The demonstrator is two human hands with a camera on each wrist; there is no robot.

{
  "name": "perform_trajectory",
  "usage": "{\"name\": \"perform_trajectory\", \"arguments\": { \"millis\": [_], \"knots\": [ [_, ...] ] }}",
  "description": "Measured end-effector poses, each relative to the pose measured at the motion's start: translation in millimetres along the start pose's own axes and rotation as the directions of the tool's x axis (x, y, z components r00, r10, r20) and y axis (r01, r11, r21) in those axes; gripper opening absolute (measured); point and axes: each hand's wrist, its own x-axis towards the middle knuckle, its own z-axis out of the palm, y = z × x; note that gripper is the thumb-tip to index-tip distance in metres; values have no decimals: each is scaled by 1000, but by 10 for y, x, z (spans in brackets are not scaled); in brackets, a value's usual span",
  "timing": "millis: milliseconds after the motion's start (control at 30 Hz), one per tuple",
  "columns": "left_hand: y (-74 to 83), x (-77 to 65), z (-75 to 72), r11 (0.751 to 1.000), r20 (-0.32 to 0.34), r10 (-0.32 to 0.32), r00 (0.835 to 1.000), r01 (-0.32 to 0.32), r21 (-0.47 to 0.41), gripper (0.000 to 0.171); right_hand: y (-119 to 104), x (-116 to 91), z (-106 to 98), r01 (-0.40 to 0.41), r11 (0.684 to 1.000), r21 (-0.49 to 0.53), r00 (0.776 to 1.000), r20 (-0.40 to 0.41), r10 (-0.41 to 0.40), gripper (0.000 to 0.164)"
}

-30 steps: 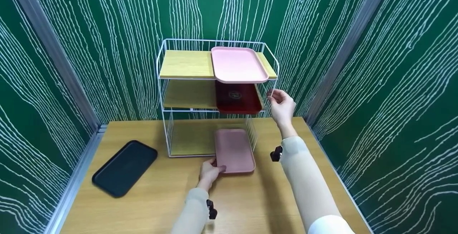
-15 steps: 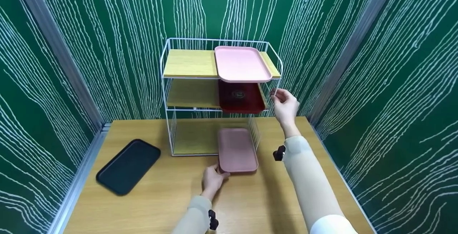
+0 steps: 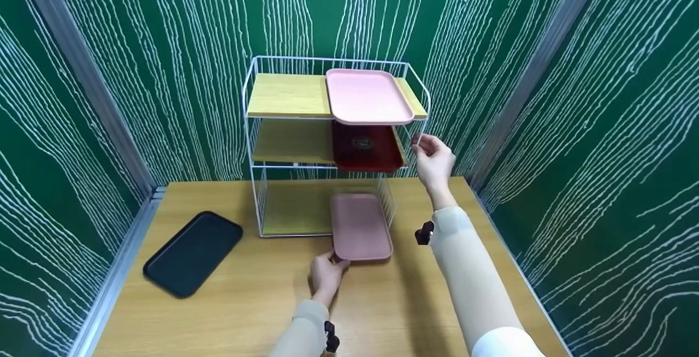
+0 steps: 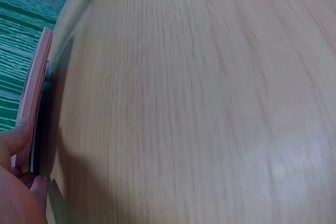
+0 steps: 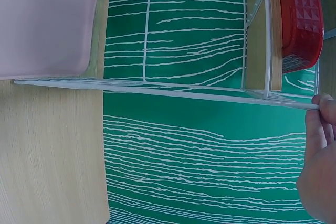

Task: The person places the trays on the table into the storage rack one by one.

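Observation:
A lower pink tray (image 3: 361, 227) lies on the bottom shelf of a white wire rack (image 3: 253, 193), its near end sticking out over the front. My left hand (image 3: 326, 276) pinches its near left corner. In the left wrist view the thumb rests on the pink tray's rim (image 4: 32, 98) with fingertips below, where a dark strip shows under the rim. My right hand (image 3: 435, 161) pinches the rack's front right upright; the right wrist view shows thumb and fingers on the thin white wire (image 5: 210, 97).
Another pink tray (image 3: 369, 96) lies on the top shelf, and a red tray (image 3: 367, 148) on the middle one; both overhang the front. A black tray (image 3: 193, 254) lies on the wooden table (image 3: 229, 319) at left. Green patterned walls (image 3: 600, 155) enclose the table.
My left hand has shifted from the lower pink tray's left edge to its near left corner. The right hand keeps its hold on the upright. The trays look nearly unmoved against the rack.

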Motion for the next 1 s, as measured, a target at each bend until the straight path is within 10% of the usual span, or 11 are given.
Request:
{"name": "perform_trajectory", "arguments": {
  "millis": [1000],
  "knots": [
    [207, 74, 270, 997, -244, -66, 967, 73, 17, 20, -30, -20, -17, 13, 1000, -2, 1000, -5, -13, 22]
  ]
}}
